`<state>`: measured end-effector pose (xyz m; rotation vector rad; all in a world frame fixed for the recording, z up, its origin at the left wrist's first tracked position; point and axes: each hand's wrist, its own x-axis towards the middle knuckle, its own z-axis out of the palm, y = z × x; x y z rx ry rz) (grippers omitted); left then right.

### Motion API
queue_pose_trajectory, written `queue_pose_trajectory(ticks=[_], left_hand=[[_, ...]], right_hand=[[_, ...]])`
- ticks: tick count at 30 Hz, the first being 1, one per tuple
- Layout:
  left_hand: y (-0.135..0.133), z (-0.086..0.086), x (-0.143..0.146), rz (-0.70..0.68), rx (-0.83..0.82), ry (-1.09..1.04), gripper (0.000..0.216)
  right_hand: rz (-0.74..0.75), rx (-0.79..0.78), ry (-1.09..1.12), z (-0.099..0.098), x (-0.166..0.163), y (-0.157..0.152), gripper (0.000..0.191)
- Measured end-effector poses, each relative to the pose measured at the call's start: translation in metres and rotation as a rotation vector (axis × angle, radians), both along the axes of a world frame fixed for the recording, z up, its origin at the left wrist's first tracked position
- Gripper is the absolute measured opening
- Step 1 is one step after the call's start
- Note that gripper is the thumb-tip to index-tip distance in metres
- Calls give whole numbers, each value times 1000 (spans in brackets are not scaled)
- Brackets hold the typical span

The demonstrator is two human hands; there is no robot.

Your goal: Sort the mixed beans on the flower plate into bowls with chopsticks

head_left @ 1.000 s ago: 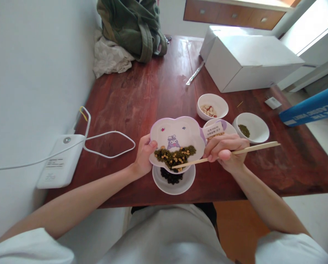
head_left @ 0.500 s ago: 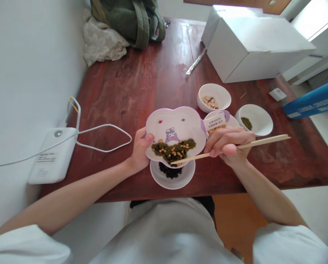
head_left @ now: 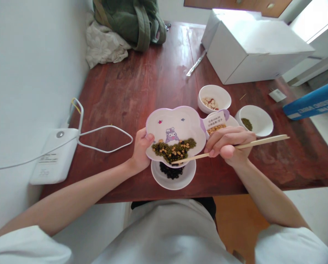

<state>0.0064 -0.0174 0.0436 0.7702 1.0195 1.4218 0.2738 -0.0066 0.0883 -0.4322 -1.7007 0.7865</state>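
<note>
My left hand (head_left: 142, 149) is closed on the left rim of a lilac-edged, cloud-shaped plate (head_left: 193, 123) with a cartoon print. The plate is tilted toward me, and mixed green, yellow and black beans (head_left: 175, 149) lie along its near side. Closed around a pair of wooden chopsticks (head_left: 260, 142), my right hand (head_left: 231, 145) is beside the plate's labelled handle (head_left: 226, 114). The chopstick tips rest at the beans by the near rim. Directly below, partly hidden by the plate, a white bowl (head_left: 190, 179) holds black beans (head_left: 171, 171).
Behind the handle stand a bowl of pale nut pieces (head_left: 220, 93), a bowl of yellow beans (head_left: 231, 121) and a bowl of green beans (head_left: 263, 119). A white box (head_left: 263, 47), green bag (head_left: 142, 25), power bank (head_left: 55, 157) with cable and blue package (head_left: 315, 99) surround them.
The view has shifted very slightly. Both hands, the plate and the chopsticks keep almost the same positions.
</note>
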Motion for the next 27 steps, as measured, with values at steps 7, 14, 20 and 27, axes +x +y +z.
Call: queue_pose_trajectory(ticks=[7,14,20,27], left_hand=[[2,-6,-1,-2,85,-38,45],[8,-13,-4,34,119,37,54],[12,-14,-4,30,137,10,67],[11,-11,-1,23,123,-1,60]], right_hand=[[-56,93,-29,8,-4,-4,55],[-163,28,1,4,-7,-4,68],[-137,-160,130,-13,-1,-9,53],[-124,-157,92,-14,1,-11,48]])
